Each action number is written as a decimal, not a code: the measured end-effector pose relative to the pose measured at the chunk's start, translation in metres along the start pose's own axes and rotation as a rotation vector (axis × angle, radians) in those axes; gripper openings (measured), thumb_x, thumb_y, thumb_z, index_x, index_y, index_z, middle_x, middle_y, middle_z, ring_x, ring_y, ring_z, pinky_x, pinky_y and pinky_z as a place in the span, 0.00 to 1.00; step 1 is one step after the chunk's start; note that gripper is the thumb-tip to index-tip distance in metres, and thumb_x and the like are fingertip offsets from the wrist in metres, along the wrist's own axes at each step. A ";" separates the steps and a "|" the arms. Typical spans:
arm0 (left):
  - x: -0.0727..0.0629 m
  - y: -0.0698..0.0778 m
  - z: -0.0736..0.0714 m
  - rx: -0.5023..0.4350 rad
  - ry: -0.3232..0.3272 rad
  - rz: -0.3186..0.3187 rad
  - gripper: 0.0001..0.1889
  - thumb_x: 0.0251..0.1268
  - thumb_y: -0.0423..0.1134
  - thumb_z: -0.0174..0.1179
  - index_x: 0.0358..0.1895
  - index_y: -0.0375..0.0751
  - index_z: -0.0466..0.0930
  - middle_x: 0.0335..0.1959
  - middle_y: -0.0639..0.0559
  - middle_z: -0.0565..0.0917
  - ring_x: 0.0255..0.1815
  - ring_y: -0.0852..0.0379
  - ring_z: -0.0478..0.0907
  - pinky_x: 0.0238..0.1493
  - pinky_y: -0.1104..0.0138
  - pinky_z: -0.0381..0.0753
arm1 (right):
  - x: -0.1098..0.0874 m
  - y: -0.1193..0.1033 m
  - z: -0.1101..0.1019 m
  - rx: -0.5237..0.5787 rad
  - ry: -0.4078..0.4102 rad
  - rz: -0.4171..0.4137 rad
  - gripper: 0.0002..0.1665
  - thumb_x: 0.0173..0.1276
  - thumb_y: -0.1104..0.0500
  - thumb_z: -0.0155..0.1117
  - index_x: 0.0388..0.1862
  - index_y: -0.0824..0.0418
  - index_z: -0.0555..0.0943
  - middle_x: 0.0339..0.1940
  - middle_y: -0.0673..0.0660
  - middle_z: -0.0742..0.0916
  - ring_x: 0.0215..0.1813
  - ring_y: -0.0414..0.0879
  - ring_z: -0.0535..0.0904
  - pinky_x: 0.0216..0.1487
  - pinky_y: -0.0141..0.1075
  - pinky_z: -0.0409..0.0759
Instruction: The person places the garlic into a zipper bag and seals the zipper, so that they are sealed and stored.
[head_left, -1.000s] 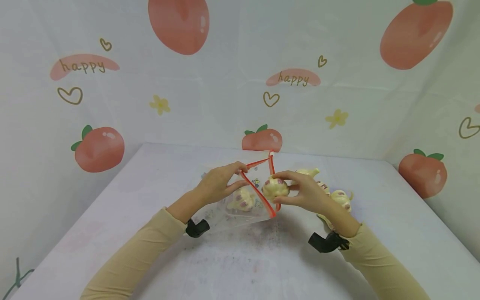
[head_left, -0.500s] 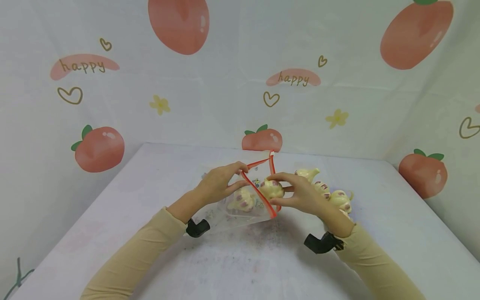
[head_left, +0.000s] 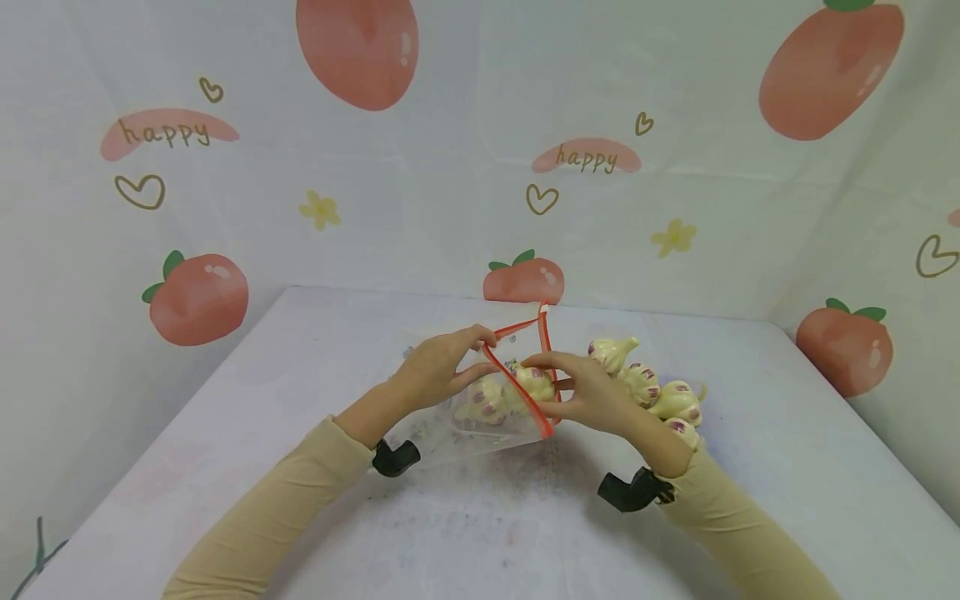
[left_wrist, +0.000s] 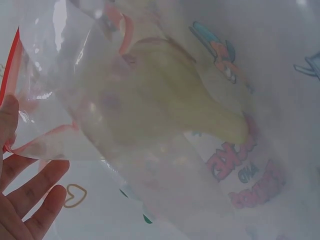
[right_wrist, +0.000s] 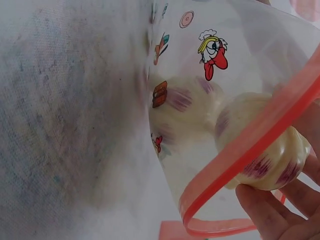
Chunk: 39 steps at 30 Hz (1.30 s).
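Note:
A clear zip bag (head_left: 450, 437) with a red-edged mouth and printed cartoon figures lies on its side, mouth toward the right. My left hand (head_left: 438, 364) pinches the bag's upper rim between thumb and fingers and keeps the mouth spread. Inside rests one garlic bulb (head_left: 483, 402), cream with purple streaks, also visible through the film in the left wrist view. My right hand (head_left: 588, 392) grips a second garlic bulb (right_wrist: 275, 160) at the mouth; in the right wrist view the red rim (right_wrist: 240, 162) crosses in front of it, and part of it is past the rim.
Several more garlic bulbs (head_left: 639, 384) lie in a slanting row on the table (head_left: 480, 533), just right of my right hand. Behind the table hangs a white cloth (head_left: 420, 183) printed with fruit, hearts and lettering.
My right hand has moved left, carrying its garlic bulb from outside the mouth to partly inside the bag. More of the loose bulbs show behind it. The left hand has stayed put.

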<state>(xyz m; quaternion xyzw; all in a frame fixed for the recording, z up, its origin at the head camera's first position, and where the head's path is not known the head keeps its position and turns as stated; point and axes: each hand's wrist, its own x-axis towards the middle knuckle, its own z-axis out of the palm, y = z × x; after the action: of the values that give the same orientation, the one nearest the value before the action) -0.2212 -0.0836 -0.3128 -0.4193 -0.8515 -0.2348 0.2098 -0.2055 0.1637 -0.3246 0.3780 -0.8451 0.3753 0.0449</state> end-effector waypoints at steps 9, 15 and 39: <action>0.000 0.001 -0.001 0.011 -0.006 -0.004 0.18 0.59 0.42 0.63 0.49 0.40 0.71 0.42 0.50 0.83 0.40 0.53 0.84 0.34 0.66 0.80 | 0.002 -0.001 0.005 0.003 0.001 -0.009 0.30 0.51 0.65 0.73 0.55 0.65 0.76 0.51 0.60 0.83 0.50 0.51 0.79 0.45 0.35 0.83; 0.000 0.002 -0.001 0.011 -0.001 0.007 0.17 0.59 0.42 0.63 0.48 0.40 0.71 0.41 0.49 0.84 0.40 0.53 0.84 0.34 0.65 0.80 | 0.002 -0.001 0.007 0.022 0.007 -0.006 0.31 0.50 0.63 0.74 0.55 0.66 0.76 0.50 0.61 0.84 0.50 0.52 0.80 0.45 0.34 0.83; 0.008 0.004 -0.001 0.001 0.069 0.070 0.15 0.59 0.41 0.64 0.45 0.41 0.73 0.38 0.52 0.83 0.40 0.55 0.84 0.37 0.65 0.81 | 0.007 0.001 0.013 0.056 -0.043 -0.002 0.29 0.53 0.63 0.72 0.55 0.67 0.75 0.52 0.62 0.82 0.53 0.54 0.79 0.48 0.37 0.82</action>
<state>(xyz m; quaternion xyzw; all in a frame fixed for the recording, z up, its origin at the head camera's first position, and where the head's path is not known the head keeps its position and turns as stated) -0.2219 -0.0775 -0.3066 -0.4402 -0.8288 -0.2410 0.2473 -0.2085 0.1512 -0.3319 0.3878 -0.8348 0.3905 0.0166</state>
